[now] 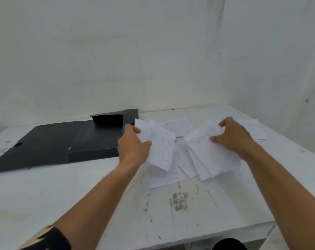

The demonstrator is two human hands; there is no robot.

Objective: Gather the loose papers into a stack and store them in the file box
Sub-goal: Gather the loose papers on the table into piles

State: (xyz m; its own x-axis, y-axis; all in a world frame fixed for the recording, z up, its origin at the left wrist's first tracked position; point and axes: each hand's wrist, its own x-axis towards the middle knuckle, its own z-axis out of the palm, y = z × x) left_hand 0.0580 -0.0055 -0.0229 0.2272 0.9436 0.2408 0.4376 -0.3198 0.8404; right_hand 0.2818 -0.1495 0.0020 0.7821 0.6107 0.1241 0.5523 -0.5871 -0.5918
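Both hands are gripping paper: the left hand (133,145) is pinching a small sheaf (159,147) lifted off the white table (99,195), and the right hand (232,136) is clutching a fanned bunch (205,156). Further loose sheets (179,126) are lying scattered between and behind; an exact count is not possible. One black file box (63,143) is lying open, just left of the left hand.

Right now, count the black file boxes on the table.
1. The black file box lies opened flat at the table's far left, just left of the left hand. None seems hidden.
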